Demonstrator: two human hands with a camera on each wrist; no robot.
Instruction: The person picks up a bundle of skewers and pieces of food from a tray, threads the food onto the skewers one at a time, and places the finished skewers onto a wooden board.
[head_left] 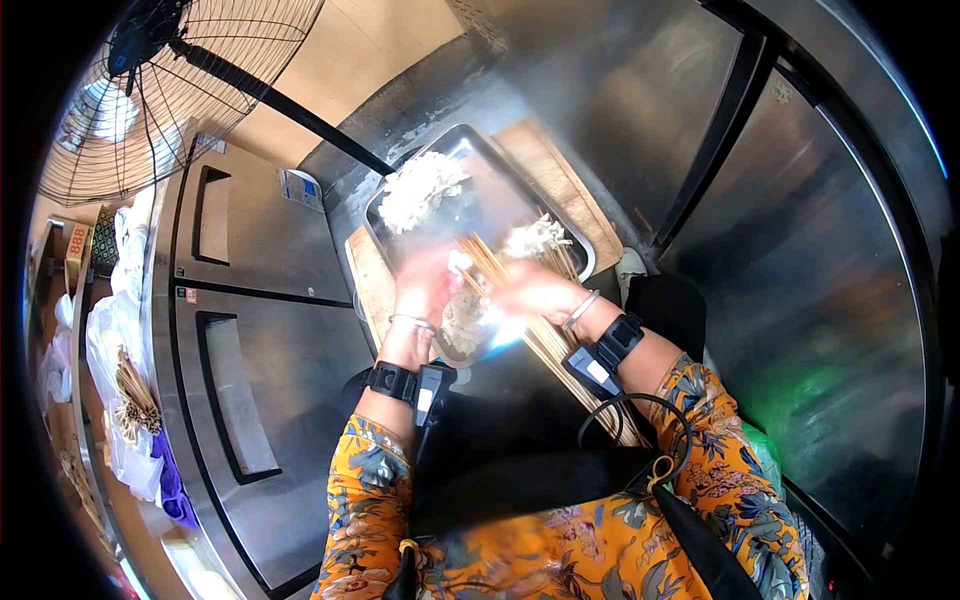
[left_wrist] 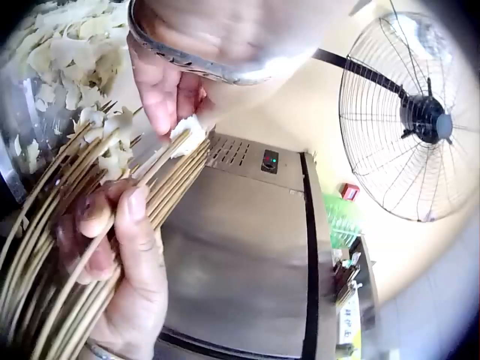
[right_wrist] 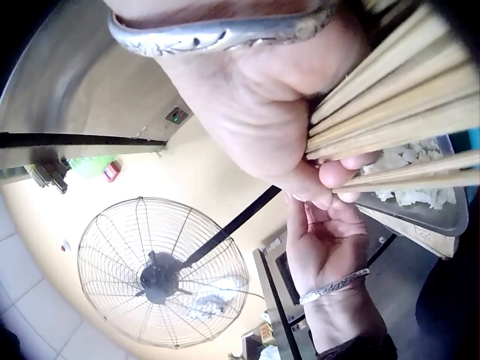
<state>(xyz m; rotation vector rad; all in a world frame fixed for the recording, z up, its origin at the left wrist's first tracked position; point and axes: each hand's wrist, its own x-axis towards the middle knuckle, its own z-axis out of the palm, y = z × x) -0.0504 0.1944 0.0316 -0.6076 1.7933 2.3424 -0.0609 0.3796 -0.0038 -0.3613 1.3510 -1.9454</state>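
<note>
My right hand (head_left: pixel 540 290) grips a bundle of long bamboo skewers (head_left: pixel 550 352), which runs back along the forearm. In the left wrist view, its thumb and fingers hold one skewer out from the rest. At that skewer's tip, my left hand (head_left: pixel 428 285) pinches a thin white food slice (left_wrist: pixel 189 136); the right wrist view hides the slice behind fingers. Both hands are over a metal tray (head_left: pixel 490 190). Pale slices form a pile (head_left: pixel 422 190) at its far left, with more slices (head_left: pixel 538 236) at the right beside skewers, and others (head_left: pixel 462 325) at the near end.
Wooden boards (head_left: pixel 560 180) lie under the tray. A wire-caged fan (head_left: pixel 200 80) stands at the far left on a black pole. Steel cabinet doors (head_left: pixel 265 300) flank the left, and steel panels (head_left: pixel 810 270) the right. Bagged skewers (head_left: pixel 135 395) sit on the left shelf.
</note>
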